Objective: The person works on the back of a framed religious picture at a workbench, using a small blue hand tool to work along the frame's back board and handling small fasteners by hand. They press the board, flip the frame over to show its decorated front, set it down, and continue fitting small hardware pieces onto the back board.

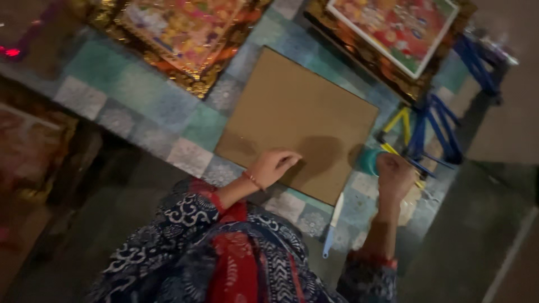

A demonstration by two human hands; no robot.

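Note:
A plain brown board lies flat on a patterned mat. My left hand rests palm down on the board's near edge, fingers together. To the right of the board, my right hand is closed around a small teal cylinder-like object; its exact kind is too blurred to tell. A white-bladed tool with a light blue handle lies on the mat between my two forearms.
Two ornate gold-framed colourful pictures lie at the far side of the mat. Blue and yellow stick-like tools sit at the right. Another framed picture leans at the left. Dark floor surrounds the mat.

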